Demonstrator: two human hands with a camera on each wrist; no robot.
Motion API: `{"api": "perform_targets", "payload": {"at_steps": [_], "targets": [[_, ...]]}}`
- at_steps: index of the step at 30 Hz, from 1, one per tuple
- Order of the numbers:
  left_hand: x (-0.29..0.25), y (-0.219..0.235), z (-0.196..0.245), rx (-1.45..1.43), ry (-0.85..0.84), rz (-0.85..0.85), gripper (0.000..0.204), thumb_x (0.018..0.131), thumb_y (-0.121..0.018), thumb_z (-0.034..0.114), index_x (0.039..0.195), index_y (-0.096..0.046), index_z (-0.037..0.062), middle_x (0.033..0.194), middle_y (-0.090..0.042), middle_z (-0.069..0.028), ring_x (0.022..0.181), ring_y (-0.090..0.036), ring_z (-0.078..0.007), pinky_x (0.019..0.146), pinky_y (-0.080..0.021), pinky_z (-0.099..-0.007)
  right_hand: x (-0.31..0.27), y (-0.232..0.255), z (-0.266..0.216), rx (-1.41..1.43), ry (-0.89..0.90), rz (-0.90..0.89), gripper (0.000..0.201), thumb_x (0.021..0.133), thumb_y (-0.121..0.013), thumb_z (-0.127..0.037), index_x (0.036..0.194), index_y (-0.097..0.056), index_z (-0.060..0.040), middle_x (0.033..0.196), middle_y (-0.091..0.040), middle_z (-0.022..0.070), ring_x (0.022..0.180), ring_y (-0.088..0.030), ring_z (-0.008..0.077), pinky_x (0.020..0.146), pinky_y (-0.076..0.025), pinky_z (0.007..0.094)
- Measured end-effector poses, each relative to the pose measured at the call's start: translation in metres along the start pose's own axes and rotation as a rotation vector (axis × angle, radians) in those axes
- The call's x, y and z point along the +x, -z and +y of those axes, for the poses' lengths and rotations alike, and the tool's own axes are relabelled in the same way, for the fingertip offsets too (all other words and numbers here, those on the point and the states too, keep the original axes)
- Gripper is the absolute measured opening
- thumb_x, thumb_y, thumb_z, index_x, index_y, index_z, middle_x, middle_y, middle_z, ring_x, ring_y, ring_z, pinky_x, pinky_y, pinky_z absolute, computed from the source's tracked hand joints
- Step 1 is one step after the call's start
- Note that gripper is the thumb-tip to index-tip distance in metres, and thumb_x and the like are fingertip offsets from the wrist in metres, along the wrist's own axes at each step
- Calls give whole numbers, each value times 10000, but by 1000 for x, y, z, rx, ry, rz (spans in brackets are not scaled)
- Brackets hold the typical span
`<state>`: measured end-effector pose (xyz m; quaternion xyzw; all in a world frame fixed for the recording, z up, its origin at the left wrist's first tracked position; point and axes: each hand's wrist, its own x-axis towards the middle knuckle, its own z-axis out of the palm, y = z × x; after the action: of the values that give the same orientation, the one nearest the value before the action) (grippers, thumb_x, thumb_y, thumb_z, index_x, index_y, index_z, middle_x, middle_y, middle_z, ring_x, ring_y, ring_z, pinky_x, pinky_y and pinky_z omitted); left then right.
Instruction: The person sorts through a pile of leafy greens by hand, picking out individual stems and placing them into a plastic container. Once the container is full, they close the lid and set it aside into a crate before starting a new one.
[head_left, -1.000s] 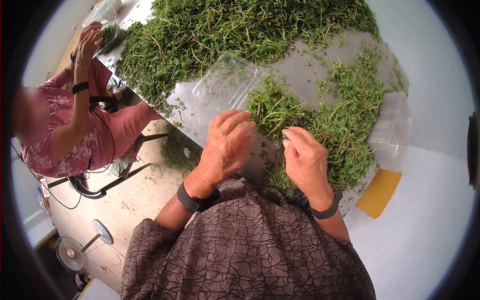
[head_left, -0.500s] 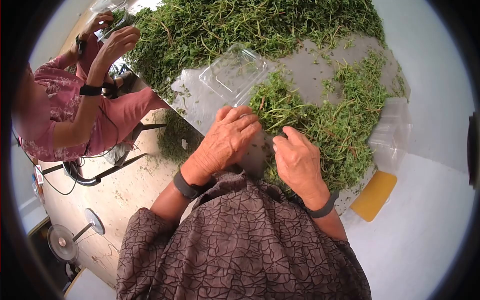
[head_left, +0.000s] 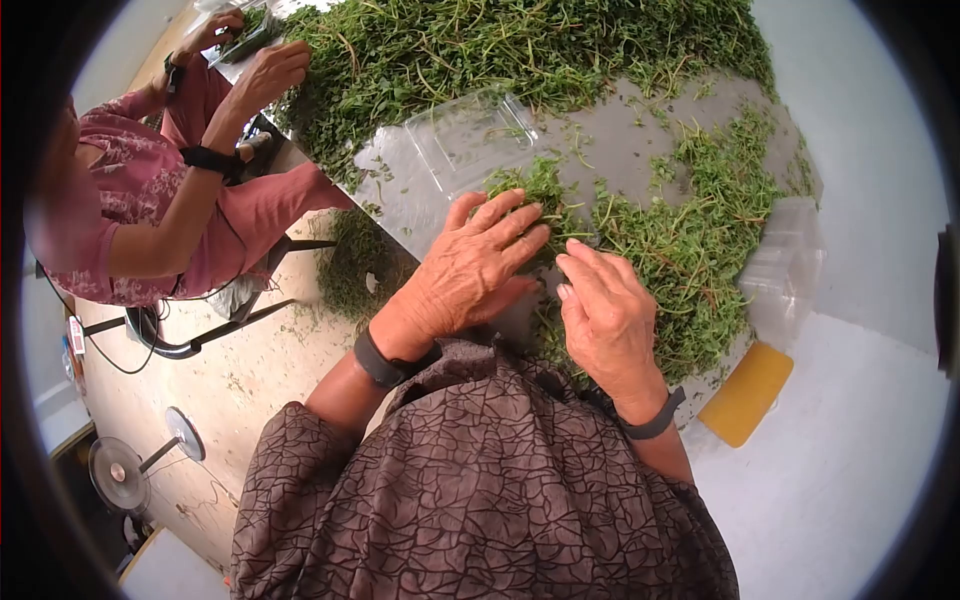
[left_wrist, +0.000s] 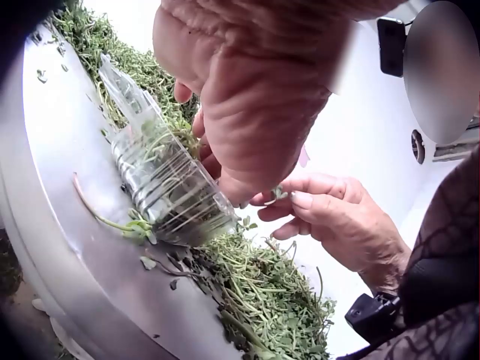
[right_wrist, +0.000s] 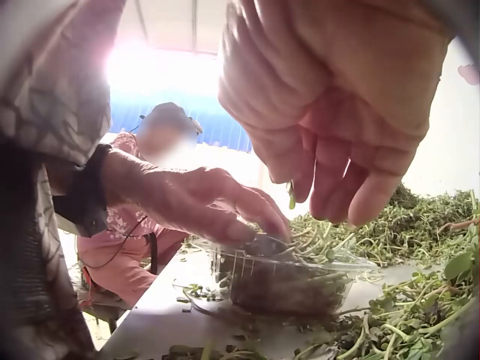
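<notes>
My left hand (head_left: 465,270) lies over the greens in a clear plastic box, its fingers slightly spread. The right wrist view shows this box (right_wrist: 285,289) filled with leafy stems, the left hand (right_wrist: 199,202) at its rim. Just right of it, my right hand (head_left: 612,325) pinches a small green sprig (right_wrist: 292,196) between thumb and finger, above the box. In the left wrist view the box (left_wrist: 169,184) stands near the table edge, beside the right hand (left_wrist: 352,229). Its clear lid (head_left: 465,145) lies beyond the left hand.
A large heap of greens (head_left: 480,50) covers the far table, with more greens (head_left: 690,270) on the right. Clear boxes (head_left: 785,265) stand at the right edge near a yellow board (head_left: 746,394). Another person (head_left: 150,220) sits at left; a fan (head_left: 120,473) is lower left.
My left hand has moved forward and right over the greens, its fingers spreading. My right hand has shifted only slightly. The other person's hands have moved right in view.
</notes>
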<state>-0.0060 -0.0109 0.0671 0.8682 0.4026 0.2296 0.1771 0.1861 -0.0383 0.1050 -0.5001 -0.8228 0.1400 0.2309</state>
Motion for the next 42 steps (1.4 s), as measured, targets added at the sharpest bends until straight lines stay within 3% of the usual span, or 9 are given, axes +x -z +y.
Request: {"api": "perform_targets", "payload": {"at_steps": [6,10,15,19,24,31,36,38,42], "targets": [[-7,0,-9,134,9,3,394,711,-720,119,1074,-592,37,1201,-536,-97,1251,-423,-289,1038,-310,-468,-7,-1,11,-49,-28,-23,303,727,-658,20,1026,-609,33,1057,-648,156,970,-590,318,806,-505,386],[-10,-2,-10,69,-9,41,366,724,-690,65,1075,-589,42,1214,-541,-98,1245,-434,-290,1029,-321,-461,-4,2,9,-53,-41,7,296,729,-652,27,1022,-608,28,1048,-654,157,966,-596,323,811,-504,386],[-28,7,-16,-82,159,298,341,751,-651,3,1082,-589,53,1232,-563,-111,1220,-484,-318,996,-376,-454,-3,-2,11,-56,-29,50,298,726,-644,39,1022,-613,24,1059,-653,159,975,-597,327,819,-503,383],[-37,12,-19,-71,188,346,355,758,-641,-11,1101,-586,60,1212,-580,-114,1204,-502,-327,991,-387,-447,-1,-5,11,-65,4,40,306,717,-642,40,1021,-615,24,1059,-654,151,980,-594,322,835,-496,387],[-41,1,-14,-83,126,225,544,674,-738,85,1186,-556,72,1316,-506,-114,1223,-463,-329,999,-379,-458,2,-3,3,-51,41,-85,337,717,-679,-11,1046,-612,23,1088,-642,137,1031,-562,303,900,-450,404],[-20,-16,3,-66,105,123,668,669,-767,164,1273,-495,79,1422,-393,-134,1296,-382,-330,1064,-310,-468,6,-8,3,-53,119,-113,315,701,-706,-32,1004,-635,18,1084,-637,134,1055,-549,298,914,-429,421],[-14,-17,-3,-41,62,65,447,693,-740,156,1098,-577,57,1215,-518,-118,1237,-431,-316,1064,-307,-477,13,-12,12,-86,99,-64,273,716,-693,-16,983,-643,16,1062,-647,131,1046,-556,291,907,-437,409],[-16,-19,-7,37,47,135,303,700,-725,134,961,-593,54,1071,-548,-98,1177,-474,-301,1053,-318,-481,14,-12,15,-105,74,-13,271,721,-686,-12,987,-639,18,1064,-647,131,1047,-557,292,907,-437,408],[-13,-17,-7,43,34,126,261,697,-718,111,917,-588,57,1033,-557,-90,1151,-493,-293,1045,-325,-480,26,-10,15,-120,25,27,357,756,-655,-13,1104,-586,26,1122,-629,140,1080,-539,306,941,-410,419]]}}
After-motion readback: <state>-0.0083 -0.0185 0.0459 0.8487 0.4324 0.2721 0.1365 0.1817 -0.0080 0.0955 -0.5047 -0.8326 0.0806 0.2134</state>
